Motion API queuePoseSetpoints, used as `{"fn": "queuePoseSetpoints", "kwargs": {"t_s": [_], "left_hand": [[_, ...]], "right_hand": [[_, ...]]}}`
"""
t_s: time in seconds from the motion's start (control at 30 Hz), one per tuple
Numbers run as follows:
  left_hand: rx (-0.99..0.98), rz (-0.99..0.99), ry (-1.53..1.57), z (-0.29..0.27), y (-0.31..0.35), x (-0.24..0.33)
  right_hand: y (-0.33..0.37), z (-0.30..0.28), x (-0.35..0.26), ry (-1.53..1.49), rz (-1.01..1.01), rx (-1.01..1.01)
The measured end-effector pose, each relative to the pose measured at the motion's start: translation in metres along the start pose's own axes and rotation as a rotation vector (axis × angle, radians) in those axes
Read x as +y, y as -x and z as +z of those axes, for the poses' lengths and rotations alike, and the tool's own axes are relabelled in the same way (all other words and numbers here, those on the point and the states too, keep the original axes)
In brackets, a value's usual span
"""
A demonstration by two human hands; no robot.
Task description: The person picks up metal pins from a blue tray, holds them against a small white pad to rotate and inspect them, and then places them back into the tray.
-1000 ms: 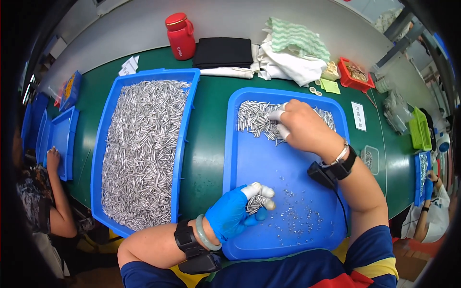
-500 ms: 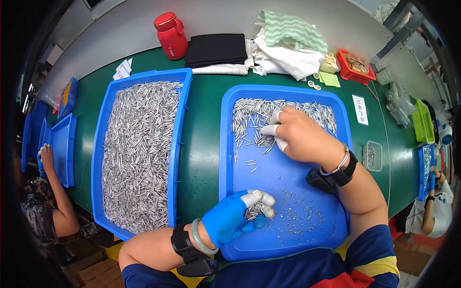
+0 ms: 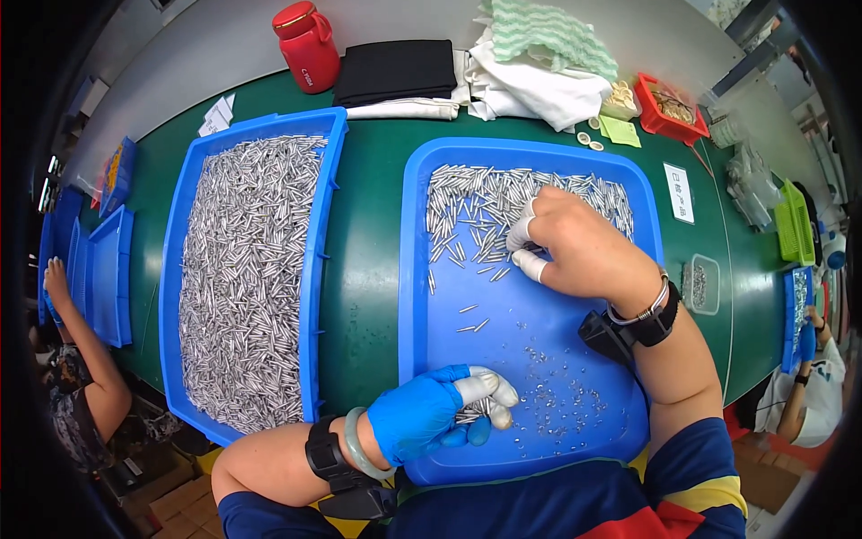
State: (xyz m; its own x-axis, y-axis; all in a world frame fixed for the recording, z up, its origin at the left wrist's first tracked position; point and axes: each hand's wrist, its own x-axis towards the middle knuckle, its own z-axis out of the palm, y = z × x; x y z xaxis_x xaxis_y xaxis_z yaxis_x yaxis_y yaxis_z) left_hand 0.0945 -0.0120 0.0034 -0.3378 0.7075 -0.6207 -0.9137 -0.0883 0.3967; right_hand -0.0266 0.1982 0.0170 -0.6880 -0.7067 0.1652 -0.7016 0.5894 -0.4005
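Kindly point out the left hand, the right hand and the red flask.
Left hand (image 3: 431,409), head view: its blue-gloved middle.
Right hand (image 3: 579,244), head view: back of the hand.
Red flask (image 3: 306,52), head view: middle of its body.

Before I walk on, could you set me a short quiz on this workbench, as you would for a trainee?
1. What does the left hand hold?
2. True or false: the red flask stands to the left of the black cloth.
3. Choose: the right hand is over which half of the tray beneath it, (a) the far half or (b) the near half?

Key: 1, metal pins; 2, true; 3, a.
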Motion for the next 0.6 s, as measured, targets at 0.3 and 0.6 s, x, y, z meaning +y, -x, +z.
{"fn": "queuePoseSetpoints", "kwargs": {"t_s": [0.3,0.6], "left_hand": [[0.005,0.005,0.001,0.001,0.001,0.003],[0.019,0.006,0.006,0.002,0.002,0.004]], "right_hand": [[-0.002,0.016,-0.001,0.045,-0.012,-0.005],[0.006,-0.001,0.002,0.066,0.098,-0.22]]}}
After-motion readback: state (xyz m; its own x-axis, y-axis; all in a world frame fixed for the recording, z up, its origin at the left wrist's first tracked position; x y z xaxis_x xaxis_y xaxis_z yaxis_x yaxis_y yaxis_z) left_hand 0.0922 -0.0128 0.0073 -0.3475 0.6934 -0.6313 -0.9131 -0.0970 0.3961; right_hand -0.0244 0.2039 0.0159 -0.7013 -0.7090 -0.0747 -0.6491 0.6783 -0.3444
